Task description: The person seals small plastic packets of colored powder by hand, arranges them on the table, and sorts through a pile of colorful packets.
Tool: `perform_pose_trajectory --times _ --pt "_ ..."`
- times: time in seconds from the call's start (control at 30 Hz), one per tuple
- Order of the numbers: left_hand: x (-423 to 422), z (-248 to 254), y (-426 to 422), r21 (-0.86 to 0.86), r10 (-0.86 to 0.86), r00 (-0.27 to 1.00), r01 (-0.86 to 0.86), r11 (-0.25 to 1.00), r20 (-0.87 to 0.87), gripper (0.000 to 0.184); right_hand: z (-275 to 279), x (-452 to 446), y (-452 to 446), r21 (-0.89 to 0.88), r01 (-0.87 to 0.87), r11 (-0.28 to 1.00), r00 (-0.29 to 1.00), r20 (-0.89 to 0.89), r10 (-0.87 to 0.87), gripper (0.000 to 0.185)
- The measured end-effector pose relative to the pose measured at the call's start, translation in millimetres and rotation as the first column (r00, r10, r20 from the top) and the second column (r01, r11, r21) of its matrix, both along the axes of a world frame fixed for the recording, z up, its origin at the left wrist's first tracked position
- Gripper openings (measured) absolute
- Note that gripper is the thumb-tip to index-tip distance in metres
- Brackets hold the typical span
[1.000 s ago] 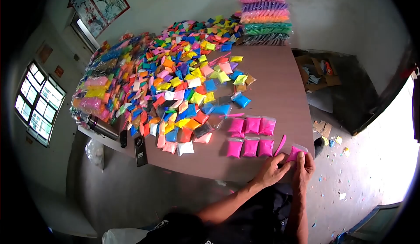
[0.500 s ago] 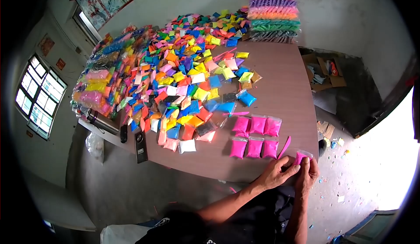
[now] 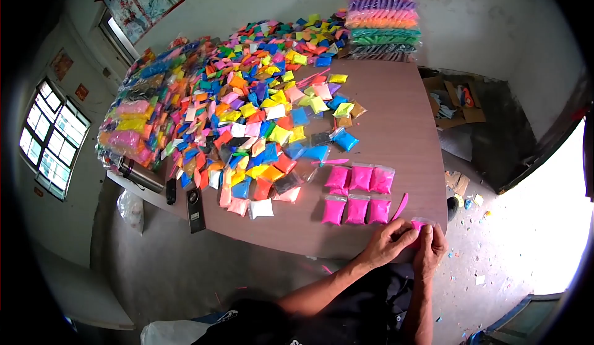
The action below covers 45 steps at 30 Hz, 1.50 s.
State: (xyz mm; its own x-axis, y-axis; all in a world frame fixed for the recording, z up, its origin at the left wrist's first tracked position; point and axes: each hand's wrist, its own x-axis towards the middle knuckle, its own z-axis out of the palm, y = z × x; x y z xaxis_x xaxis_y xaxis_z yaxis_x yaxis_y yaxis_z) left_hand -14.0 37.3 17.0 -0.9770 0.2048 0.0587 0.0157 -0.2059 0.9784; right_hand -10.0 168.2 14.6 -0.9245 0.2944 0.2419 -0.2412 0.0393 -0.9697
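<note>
At the table's near right edge, a small clear zip bag of bright pink filling (image 3: 421, 222) is pinched between both my hands. My left hand (image 3: 390, 243) grips its left side, fingers curled. My right hand (image 3: 429, 250) has thumb and fingers closed on the right side, covering much of the bag. Just beyond my left hand lies a thin pink plastic strip (image 3: 401, 206), shaped like a small knife. To its left, several similar pink bags (image 3: 357, 209) lie flat in two rows. A second pink strip (image 3: 334, 161) rests behind them.
Many coloured small bags (image 3: 260, 116) are heaped over the table's left and back. Stacked packs of coloured strips (image 3: 382, 20) stand at the back. A steel flask (image 3: 141, 175) and a dark flat device (image 3: 195, 210) lie along the front left edge. An open cardboard box (image 3: 455, 102) sits at right.
The pink bag has come slightly lower and left, and my fingers cover more of it. My hands are closer together around it. The whole view has shifted a little.
</note>
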Motion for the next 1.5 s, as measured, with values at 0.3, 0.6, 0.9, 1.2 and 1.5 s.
perform_pose_trajectory --times 0.3,0.6,0.9,1.2,1.5 --pt "-1 -10 0 -0.072 0.102 0.978 -0.117 0.991 -0.184 0.017 -2 2 3 -0.054 -0.059 0.997 0.994 0.086 0.064 0.028" --pt "-2 -7 -1 -0.043 0.108 0.993 -0.110 0.993 -0.051 0.019 2 2 2 0.065 -0.075 0.995 0.997 0.006 0.074 0.019" --pt "1 -8 1 0.004 0.147 0.984 -0.148 0.989 -0.097 0.019 -5 2 1 0.034 -0.070 0.997 0.996 0.063 0.067 0.025" --pt "0 3 3 -0.173 0.107 0.977 -0.139 0.975 -0.184 0.025 -2 4 -2 -0.013 0.004 1.000 0.999 0.050 -0.004 0.033" --pt "2 -2 2 -0.223 0.097 0.985 -0.128 0.966 -0.145 0.026 4 5 3 0.006 -0.024 1.000 0.996 0.086 0.024 0.028"
